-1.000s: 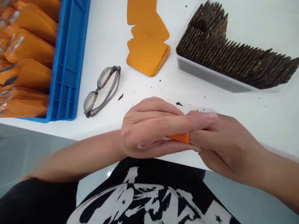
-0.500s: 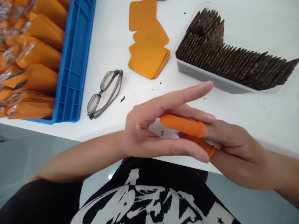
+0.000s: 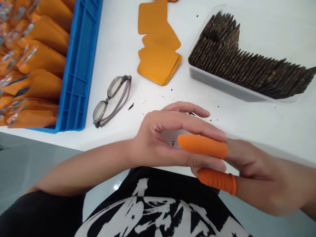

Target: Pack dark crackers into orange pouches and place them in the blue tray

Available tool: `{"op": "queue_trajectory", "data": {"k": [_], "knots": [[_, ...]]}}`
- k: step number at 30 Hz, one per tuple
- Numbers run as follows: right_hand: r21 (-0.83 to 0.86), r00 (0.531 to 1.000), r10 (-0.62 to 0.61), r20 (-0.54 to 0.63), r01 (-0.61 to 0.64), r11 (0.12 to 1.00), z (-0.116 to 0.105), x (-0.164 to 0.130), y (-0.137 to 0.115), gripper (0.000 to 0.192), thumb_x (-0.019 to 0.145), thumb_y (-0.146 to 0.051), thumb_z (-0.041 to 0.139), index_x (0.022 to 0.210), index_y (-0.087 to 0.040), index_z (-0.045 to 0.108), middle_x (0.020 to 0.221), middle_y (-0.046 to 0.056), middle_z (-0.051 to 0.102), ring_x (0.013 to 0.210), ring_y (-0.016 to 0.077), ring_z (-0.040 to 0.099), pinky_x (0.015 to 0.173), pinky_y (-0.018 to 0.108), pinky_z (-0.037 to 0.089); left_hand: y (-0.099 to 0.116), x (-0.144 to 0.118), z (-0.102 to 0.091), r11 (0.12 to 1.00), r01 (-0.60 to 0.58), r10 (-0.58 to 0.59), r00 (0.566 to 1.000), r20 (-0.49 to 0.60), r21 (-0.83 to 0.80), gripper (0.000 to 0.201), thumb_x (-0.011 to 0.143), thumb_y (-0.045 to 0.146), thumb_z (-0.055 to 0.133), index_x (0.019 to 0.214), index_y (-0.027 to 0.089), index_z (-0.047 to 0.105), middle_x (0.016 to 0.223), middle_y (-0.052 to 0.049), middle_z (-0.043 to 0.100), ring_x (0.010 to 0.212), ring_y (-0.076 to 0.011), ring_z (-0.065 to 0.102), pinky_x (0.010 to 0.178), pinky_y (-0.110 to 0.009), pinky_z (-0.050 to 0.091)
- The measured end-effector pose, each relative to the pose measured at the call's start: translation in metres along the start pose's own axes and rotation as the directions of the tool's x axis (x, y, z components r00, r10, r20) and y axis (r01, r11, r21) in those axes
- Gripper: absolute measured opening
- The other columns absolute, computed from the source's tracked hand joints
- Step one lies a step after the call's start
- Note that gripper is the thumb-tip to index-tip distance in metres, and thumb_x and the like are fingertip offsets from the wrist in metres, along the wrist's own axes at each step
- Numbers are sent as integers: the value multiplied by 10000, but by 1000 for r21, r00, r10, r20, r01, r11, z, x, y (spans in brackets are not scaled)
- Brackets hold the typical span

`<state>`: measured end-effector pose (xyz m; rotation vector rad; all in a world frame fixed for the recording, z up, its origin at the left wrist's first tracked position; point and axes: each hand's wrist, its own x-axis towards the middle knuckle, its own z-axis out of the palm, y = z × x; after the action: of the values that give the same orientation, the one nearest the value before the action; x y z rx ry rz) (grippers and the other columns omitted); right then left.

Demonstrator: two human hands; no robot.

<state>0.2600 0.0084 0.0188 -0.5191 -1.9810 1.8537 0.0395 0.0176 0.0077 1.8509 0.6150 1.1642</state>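
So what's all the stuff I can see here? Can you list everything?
Crate: one, blue, far left on the table, filled with orange packets.
Glasses: one pair, grey, folded, right of the crate.
Flat pouches: a stack plus a few loose ones, orange, top middle.
Tray: one, clear plastic, top right, packed with rows of dark brown squares.
Crumbs: many, dark, scattered on the white table.
Finger covers: two, orange, on two right-hand fingers.
Shirt: black with white print, bottom.
Left hand: curled around one covered finger.
Right hand: lower right, at the table edge.
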Motion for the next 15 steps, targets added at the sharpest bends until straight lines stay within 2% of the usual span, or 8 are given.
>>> {"op": "queue_trajectory", "data": {"k": [2, 4, 6, 9, 13, 15], "knots": [[28, 999, 20, 45, -22, 999, -1, -3, -1, 152, 1014, -108, 532, 1068, -238, 588, 887, -10, 610, 815, 114, 578, 712, 224, 565, -1, -2, 2, 999, 32, -32, 999, 15, -38, 270, 826, 306, 904, 1038, 197, 777, 1010, -81, 847, 1022, -230, 802, 1047, -399, 632], [51, 997, 41, 60, -44, 998, -1, -5, -2, 252, 1018, -61, 474, 1154, -256, 558, 877, -29, 567, 757, 92, 534, 678, 194, 545, -1, -5, 4, 995, 78, -78, 997, 17, -59, 252, 844, 318, 889, 1043, 209, 778, 990, -67, 848, 1040, -241, 797, 1038, -422, 637], [80, 997, 60, 42, -64, 995, 0, -5, -2, 271, 1012, -66, 506, 1184, -273, 537, 897, -32, 558, 762, 89, 540, 697, 193, 559, -2, -6, 6, 991, 112, -111, 994, 15, -69, 255, 833, 347, 897, 1039, 253, 780, 945, -16, 845, 1031, -242, 797, 1038, -436, 644], [165, 997, 71, 26, -75, 983, 2, -4, -1, 205, 987, -86, 574, 1062, -270, 524, 900, -27, 584, 774, 99, 570, 704, 207, 572, -5, -7, 8, 992, 99, -100, 995, -16, -74, 204, 864, 371, 868, 1037, 306, 783, 907, 30, 835, 954, -223, 798, 1044, -444, 652], [294, 992, 125, 25, -127, 948, 2, -2, -2, 261, 987, -75, 575, 1131, -292, 599, 882, -37, 595, 767, 92, 577, 692, 189, 566, -9, -10, 12, 997, 65, -69, 992, -103, -36, 169, 895, 328, 837, 1054, 295, 788, 942, 4, 835, 1060, -228, 770, 948, -382, 679], [320, 989, 145, 11, -141, 937, 1, -1, -4, 290, 980, -63, 599, 1114, -313, 656, 872, -48, 598, 761, 76, 581, 694, 162, 553, -11, -12, 15, 999, 33, -38, 991, -126, -42, 196, 884, 341, 850, 1056, 275, 781, 954, -12, 836, 1027, -220, 774, 920, -368, 679]]}}
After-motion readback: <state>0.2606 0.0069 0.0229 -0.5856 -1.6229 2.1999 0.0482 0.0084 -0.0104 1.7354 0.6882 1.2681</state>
